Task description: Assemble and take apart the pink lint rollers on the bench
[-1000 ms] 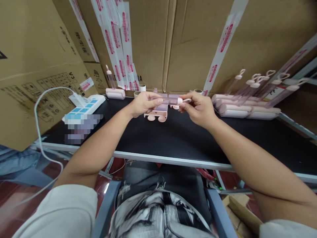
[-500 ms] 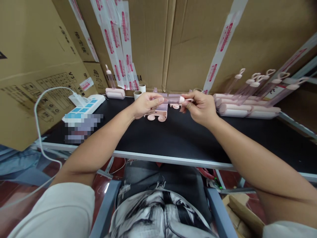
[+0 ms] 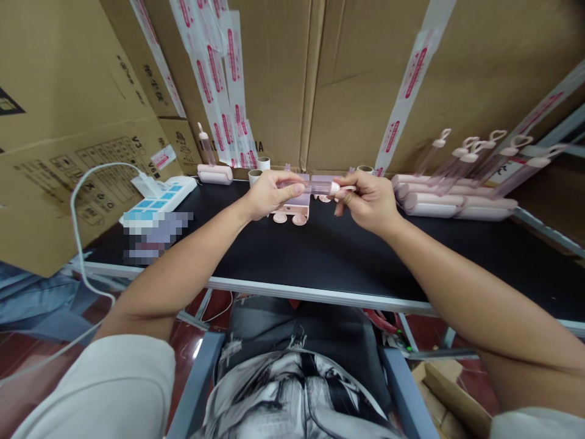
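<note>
Clear pink tube [image 3: 319, 186], one: level above the black tabletop [image 3: 311, 259], bridging the gap between my hands. My left hand [image 3: 274, 196]: pinching its left end. My right hand [image 3: 369, 200]: gripping the pale cap [image 3: 336, 188] opposite, its loop apparently part-hidden by fingers. Pink disc-footed piece [image 3: 292, 210]: beyond the tube.

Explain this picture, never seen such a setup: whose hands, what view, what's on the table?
There's no machine: these are a person's own bare hands, seen by a camera worn on the head, looking forward and down. The left hand grips one end of a clear pinkish tube; the right hand pinches its looped end. On the black table, a power strip lies at left, pink units with tubes rising from them at right. Cardboard stands behind.
</note>
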Tool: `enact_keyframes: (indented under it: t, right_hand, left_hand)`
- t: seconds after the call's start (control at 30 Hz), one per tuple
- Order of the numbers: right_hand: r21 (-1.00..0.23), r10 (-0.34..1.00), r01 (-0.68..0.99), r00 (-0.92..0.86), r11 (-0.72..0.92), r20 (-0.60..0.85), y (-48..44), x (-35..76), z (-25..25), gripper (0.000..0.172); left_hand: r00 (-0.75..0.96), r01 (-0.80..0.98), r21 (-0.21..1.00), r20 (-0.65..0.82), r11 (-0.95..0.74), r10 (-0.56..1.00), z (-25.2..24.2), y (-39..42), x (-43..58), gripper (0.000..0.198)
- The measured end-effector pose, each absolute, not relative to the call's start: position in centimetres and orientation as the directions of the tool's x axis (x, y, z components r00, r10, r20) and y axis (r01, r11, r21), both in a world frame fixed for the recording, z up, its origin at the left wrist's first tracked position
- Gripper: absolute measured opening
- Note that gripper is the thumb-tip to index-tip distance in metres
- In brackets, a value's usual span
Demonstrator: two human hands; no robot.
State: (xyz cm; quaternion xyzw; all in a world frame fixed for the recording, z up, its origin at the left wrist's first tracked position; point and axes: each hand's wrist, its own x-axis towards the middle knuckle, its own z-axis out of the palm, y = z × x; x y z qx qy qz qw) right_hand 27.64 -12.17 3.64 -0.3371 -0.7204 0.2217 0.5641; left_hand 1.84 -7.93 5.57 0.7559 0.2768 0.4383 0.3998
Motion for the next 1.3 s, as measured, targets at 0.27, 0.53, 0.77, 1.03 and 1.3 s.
enact_keyframes:
  t: [0.27,0.53,0.77,1.03,1.3]
  right_hand:
    - [-0.889,0.878,-0.033,-0.14,0.458,0.457,-12.0,26.5,3.1,0.062]
    - [-0.999,0.971,0.039,-0.241,0.019,0.009,-10.5,27.3,2.6,0.033]
    - [-0.405,0.67,0.568,-0.397,0.716,0.628,-11.4,27.3,2.2,0.045]
    - [-0.491,0.731,0.597,-0.257,0.635,0.632,-9.7,28.0,1.3,0.04]
    - [-0.495,0.759,0.614,-0.289,0.614,0.583,-9.6,28.0,1.3,0.039]
  left_hand:
    - [0.489,0.159,0.662,0.592,-0.733,0.641,4.4,-6.4,1.4,0.064]
    - [0.545,0.296,0.546,0.577,-0.784,0.608,3.7,-5.5,0.7,0.045]
    - [0.573,0.299,0.536,0.56,-0.789,0.598,3.7,-5.7,1.1,0.06]
    - [0.494,0.352,0.603,0.529,-0.715,0.69,4.9,-4.6,-0.6,0.053]
    - [0.047,0.649,0.518,0.703,-0.557,0.71,5.0,-1.3,-3.2,0.016]
